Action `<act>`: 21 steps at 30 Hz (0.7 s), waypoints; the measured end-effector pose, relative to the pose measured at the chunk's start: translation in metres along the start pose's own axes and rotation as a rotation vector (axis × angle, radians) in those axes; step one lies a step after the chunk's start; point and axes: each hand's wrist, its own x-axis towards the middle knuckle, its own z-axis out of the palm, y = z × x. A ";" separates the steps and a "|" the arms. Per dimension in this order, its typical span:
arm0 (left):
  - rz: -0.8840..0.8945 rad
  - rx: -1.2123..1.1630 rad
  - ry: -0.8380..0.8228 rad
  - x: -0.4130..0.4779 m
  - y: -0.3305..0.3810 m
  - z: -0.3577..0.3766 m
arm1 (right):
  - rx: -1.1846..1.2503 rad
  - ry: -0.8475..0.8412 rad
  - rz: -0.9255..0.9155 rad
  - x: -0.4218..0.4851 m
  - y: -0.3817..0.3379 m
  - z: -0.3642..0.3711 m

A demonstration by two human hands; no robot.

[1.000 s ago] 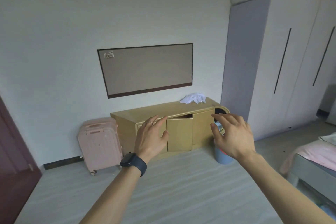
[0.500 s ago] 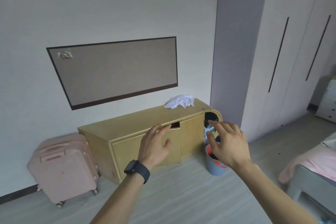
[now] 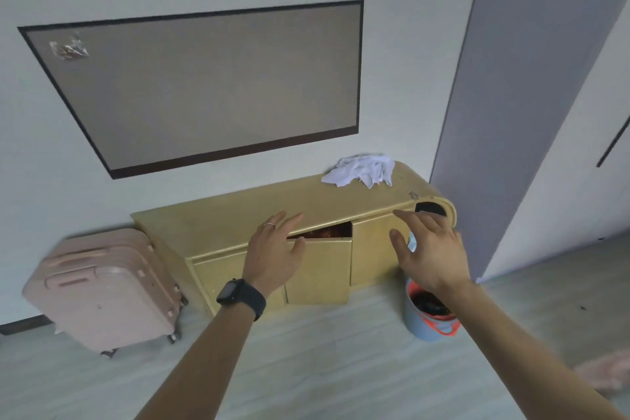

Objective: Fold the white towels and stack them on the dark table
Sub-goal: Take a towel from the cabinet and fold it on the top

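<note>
Head view: left hand (image 3: 276, 254) and right hand (image 3: 430, 254), relaxed, empty, hover near cabinet (image 3: 221, 218) front edge.

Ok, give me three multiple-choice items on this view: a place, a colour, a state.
1. Where do the white towels lie? A on a chair; B on the cabinet top, right end; C on a shelf.
2. What colour is the suitcase? A pink; B black; C green.
3. How is the cabinet's middle door? A shut flush; B ajar; C missing.
1 B: the heap sits by the rounded end. 2 A: pale pink shell. 3 B: a dark gap shows above it.
</note>
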 end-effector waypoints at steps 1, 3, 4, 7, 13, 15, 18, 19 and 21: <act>-0.019 -0.017 -0.008 0.017 -0.009 0.012 | 0.000 -0.011 -0.005 0.013 0.008 0.016; -0.066 -0.073 -0.043 0.051 -0.030 0.040 | 0.001 -0.044 -0.005 0.038 0.026 0.050; -0.087 -0.101 -0.065 0.069 -0.042 0.054 | 0.002 -0.074 0.004 0.051 0.034 0.068; -0.128 -0.149 -0.127 0.126 -0.076 0.092 | -0.012 -0.152 0.034 0.089 0.056 0.123; -0.188 -0.093 -0.282 0.250 -0.119 0.149 | -0.055 -0.319 0.146 0.159 0.083 0.210; -0.208 -0.068 -0.326 0.288 -0.128 0.166 | -0.056 -0.366 0.183 0.181 0.092 0.230; -0.250 -0.067 -0.389 0.332 -0.137 0.193 | -0.052 -0.421 0.224 0.218 0.108 0.260; -0.261 -0.062 -0.399 0.346 -0.140 0.203 | -0.054 -0.447 0.230 0.232 0.113 0.272; -0.287 -0.051 -0.414 0.374 -0.148 0.225 | -0.047 -0.494 0.224 0.262 0.125 0.299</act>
